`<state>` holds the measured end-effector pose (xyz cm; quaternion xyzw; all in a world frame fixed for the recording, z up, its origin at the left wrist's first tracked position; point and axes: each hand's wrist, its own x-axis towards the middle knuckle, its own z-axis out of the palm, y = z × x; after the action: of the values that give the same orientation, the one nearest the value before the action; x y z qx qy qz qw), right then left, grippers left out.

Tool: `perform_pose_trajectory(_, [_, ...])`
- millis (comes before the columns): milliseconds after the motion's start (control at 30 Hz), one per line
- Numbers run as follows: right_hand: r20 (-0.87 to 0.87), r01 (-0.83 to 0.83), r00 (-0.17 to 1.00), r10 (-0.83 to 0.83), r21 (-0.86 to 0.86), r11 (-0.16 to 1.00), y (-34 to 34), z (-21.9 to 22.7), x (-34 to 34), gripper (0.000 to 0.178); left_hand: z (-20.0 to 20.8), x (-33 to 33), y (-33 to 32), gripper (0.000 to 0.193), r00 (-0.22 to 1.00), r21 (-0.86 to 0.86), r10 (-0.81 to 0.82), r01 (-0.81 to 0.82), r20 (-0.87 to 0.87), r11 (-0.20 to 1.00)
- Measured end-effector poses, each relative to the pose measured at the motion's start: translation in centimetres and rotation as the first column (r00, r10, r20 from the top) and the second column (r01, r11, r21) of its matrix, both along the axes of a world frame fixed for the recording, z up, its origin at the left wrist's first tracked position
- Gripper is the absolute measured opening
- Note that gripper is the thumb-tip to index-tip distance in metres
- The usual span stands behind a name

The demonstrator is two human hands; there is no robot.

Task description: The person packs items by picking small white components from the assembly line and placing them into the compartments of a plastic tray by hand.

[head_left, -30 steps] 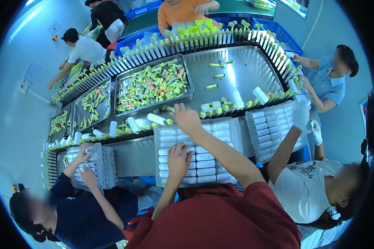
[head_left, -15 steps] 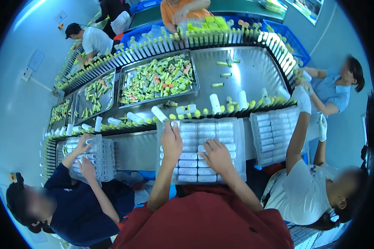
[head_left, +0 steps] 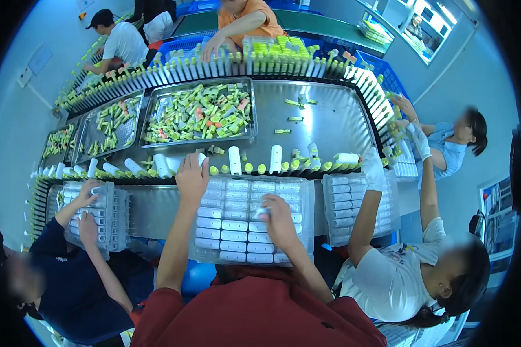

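The bench [head_left: 150, 211] looks like smooth, shiny metal, and the pan [head_left: 254, 113] of green parts [head_left: 197, 115] bright metal too. The clear packing tray [head_left: 308, 231] is thin, glossy plastic; the white casings [head_left: 234, 225] in it look like smooth plastic. The red shirt [head_left: 255, 315] is matt cloth, the blue crate [head_left: 397, 88] plastic.

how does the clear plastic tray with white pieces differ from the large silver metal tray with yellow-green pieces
Material: the clear plastic tray is see-through, while the large silver metal tray is opaque and shiny.
Contents: the plastic tray has white rounded pieces in neat rows; the metal tray has mostly yellow-green pieces jumbled together.
Position: the plastic tray is nearer the wearer than the metal tray.
Shared: both are roughly rectangular.
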<state>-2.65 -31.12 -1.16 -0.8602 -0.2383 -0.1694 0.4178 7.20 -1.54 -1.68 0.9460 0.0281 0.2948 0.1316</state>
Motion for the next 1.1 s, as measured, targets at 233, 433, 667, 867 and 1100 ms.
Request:
perform_pose_trajectory(233, [0.122, 0.548, 0.835, -0.537, -0.098, 0.831, -3.8, 6.3, 9.6, 0.027, 2.4, -6.5, -3.9, 0.057, 0.978, -0.216, 0.006, 0.041, 0.208, 0.975])
perform_pose_trajectory(433, [0.129, 0.430, 0.887, -0.444, -0.582, 0.690, 3.2, 2.0, 15.4, 0.035, 20.0, -8.2, -3.2, 0.026, 0.684, -0.407, -0.447, 0.715, 0.576, 0.569])
perform_pose_trajectory(667, [-0.088, 0.202, 0.956, -0.281, -0.501, 0.841, 6.3, 2.4, 13.9, 0.048, 29.6, -10.9, -2.0, 0.034, 0.401, -0.530, -0.752, 0.844, 0.523, 0.081])
perform_pose_trajectory(867, [-0.024, 0.132, 0.986, -0.165, -0.492, 0.860, -0.2, 4.5, 1.4, 0.029, 28.0, -12.6, 0.5, 0.035, 0.498, -0.581, -0.724, 0.797, 0.477, 0.166])
perform_pose_trajectory(1100, [-0.112, 0.049, 0.988, -0.105, -0.418, 0.907, -1.4, 4.3, -2.5, 0.036, 28.4, -11.2, 0.7, 0.037, 0.566, -0.660, -0.673, 0.736, 0.475, 0.153])
